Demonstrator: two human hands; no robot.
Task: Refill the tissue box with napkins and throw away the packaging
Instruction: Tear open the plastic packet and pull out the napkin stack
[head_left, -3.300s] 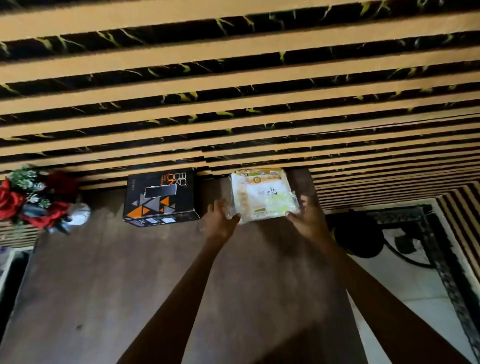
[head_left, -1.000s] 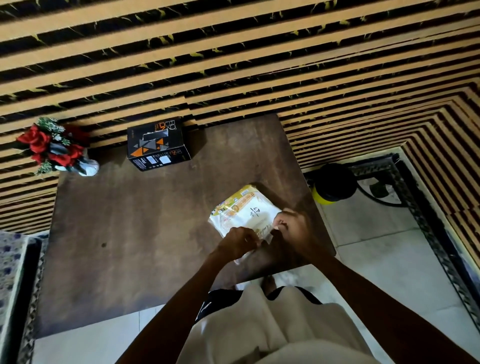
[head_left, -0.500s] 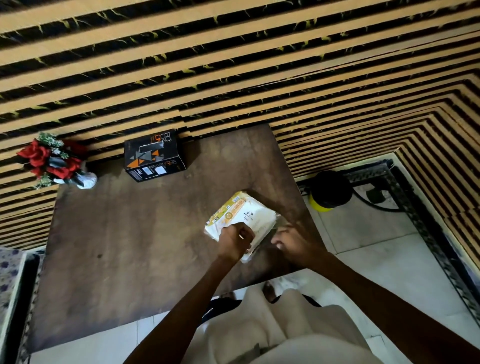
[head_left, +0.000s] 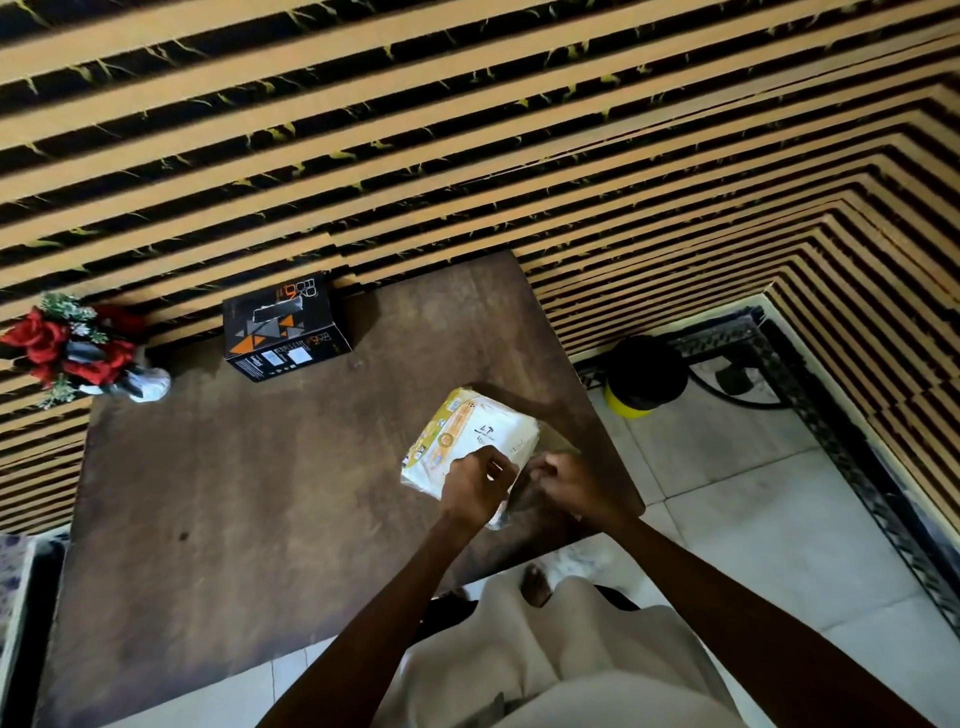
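A white and yellow napkin pack (head_left: 470, 434) in clear plastic wrap lies near the right front corner of the brown table (head_left: 249, 493). My left hand (head_left: 475, 483) pinches the wrap on the pack's near end. My right hand (head_left: 569, 486) grips the loose clear plastic at the pack's near right corner, pulled a little away from the left hand. The black tissue box (head_left: 283, 327) with orange triangles stands at the table's back edge, its top slot showing, well apart from both hands.
A vase of red flowers (head_left: 78, 348) sits at the table's back left corner. A black bin with a yellow base (head_left: 641, 374) stands on the tiled floor right of the table. A striped wall runs behind and to the right.
The pack came from the back of the table to the near right corner. In the last second both hands gripped its near end and the right hand pulled plastic sideways.
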